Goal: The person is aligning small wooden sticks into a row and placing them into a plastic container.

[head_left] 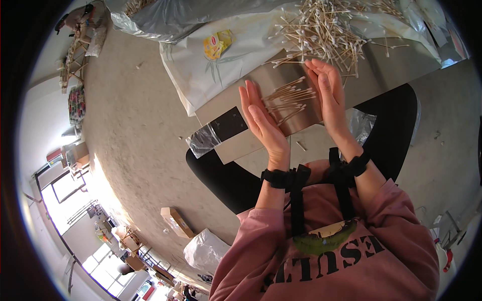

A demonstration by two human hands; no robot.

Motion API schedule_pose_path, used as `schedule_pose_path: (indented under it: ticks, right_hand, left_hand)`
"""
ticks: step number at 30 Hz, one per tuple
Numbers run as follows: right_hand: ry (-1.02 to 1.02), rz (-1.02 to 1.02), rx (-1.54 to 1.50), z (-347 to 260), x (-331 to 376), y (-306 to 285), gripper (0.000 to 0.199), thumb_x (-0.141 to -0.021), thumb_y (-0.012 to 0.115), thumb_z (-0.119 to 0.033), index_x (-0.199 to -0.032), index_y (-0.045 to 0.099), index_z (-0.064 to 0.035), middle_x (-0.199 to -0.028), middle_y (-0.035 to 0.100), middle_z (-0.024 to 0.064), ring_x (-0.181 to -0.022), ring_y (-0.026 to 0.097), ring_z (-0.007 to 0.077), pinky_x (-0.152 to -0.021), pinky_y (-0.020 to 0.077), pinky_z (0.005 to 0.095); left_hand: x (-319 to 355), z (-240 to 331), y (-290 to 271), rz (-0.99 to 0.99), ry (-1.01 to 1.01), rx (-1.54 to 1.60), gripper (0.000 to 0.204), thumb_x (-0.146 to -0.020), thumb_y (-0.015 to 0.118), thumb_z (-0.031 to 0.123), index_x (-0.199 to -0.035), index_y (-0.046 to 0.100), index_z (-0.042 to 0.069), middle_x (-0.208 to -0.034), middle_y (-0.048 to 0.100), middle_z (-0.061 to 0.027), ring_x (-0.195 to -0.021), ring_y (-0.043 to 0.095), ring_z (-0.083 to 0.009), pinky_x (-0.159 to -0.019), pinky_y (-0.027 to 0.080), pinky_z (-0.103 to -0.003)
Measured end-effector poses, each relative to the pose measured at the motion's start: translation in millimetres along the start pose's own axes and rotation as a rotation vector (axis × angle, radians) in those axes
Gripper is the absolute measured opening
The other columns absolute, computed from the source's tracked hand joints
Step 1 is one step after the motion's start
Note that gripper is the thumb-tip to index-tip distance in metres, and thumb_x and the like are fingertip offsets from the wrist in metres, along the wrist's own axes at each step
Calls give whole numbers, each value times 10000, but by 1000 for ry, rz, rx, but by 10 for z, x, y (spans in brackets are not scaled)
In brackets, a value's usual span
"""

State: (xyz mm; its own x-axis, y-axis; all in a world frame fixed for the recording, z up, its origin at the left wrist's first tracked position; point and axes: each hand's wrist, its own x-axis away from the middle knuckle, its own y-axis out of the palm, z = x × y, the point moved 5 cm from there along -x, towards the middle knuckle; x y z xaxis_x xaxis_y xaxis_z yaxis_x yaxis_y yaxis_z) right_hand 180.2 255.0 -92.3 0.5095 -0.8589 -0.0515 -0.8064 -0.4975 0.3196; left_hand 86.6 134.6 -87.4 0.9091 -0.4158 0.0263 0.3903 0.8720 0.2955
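A small loose batch of cotton swabs (290,100) lies roughly crosswise between my hands on a shiny metal sheet (304,123). My left hand (266,123) stands on edge at the left ends of the swabs, fingers stretched out. Facing it, my right hand (330,98) is at their right ends, its fingers also extended and slightly curved. Neither hand is closed around anything; whether the palms touch the swab tips I cannot tell. Just beyond the right fingertips spreads a big heap of cotton swabs (324,35), jumbled in all directions.
White plastic sheeting (183,75) covers the far part of the work surface, with a yellow packet (217,45) on it. Left of my left hand sits a black piece with clear film (203,140). A cardboard box (176,222) and a white sack (206,251) rest on the floor.
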Motion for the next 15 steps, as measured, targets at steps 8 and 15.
schedule_pose_path:
  ticks: [8, 15]
  right_hand:
    - [51, 3, -68, 35, -38, -36, 437, -1052, 455, -335, -1310, 475, 17, -1304, 543, 147, -1256, 498, 205, -1107, 343, 347]
    - [81, -95, -86, 49, 16, 18, 446, -1051, 453, -345, -1313, 476, 16, -1310, 540, 145, -1279, 487, 209, -1106, 351, 350]
  left_hand:
    - [-41, 25, 86, -100, -52, -11, 686, -1048, 322, 499, -1537, 220, 27, -1559, 304, -202, -1446, 294, -313, -1198, 198, -420]
    - [26, 33, 136, -180, -88, -61, 707, -1043, 319, 518, -1542, 196, 33, -1580, 259, -192, -1453, 282, -304, -1199, 203, -414]
